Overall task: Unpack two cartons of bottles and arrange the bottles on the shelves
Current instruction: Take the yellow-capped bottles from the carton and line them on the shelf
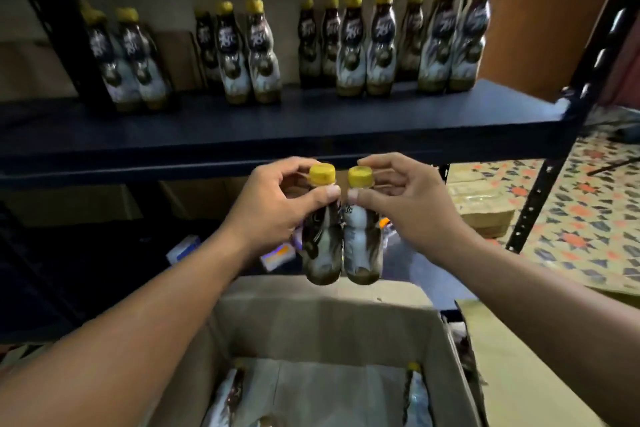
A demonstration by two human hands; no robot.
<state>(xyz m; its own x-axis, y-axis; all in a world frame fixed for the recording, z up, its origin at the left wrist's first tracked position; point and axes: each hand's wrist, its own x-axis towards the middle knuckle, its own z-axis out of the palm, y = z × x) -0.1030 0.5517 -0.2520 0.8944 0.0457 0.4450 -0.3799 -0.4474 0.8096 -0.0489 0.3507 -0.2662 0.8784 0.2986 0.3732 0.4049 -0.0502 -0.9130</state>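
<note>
Nothing here can be read with certainty. At twelve o'clock, the shelf bottles [353, 45] each carry white script lettering on a dark label, too smeared by blur to make out. At the centre, the left bottle [320, 243], gripped by the left hand [273, 211], and the right bottle [363, 243], gripped by the right hand [408, 208], show only a scrap of white lettering by the thumbs, also illegible. At nine o'clock from them, the small boxes [183, 246] bear blue and orange print, likewise unreadable.

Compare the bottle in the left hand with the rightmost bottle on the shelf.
The left-hand bottle hangs above the carton; the rightmost shelf bottle stands on the shelf. The left hand grips the left-hand bottle's neck; no hand touches the shelf bottle. Both have yellow caps.
</note>
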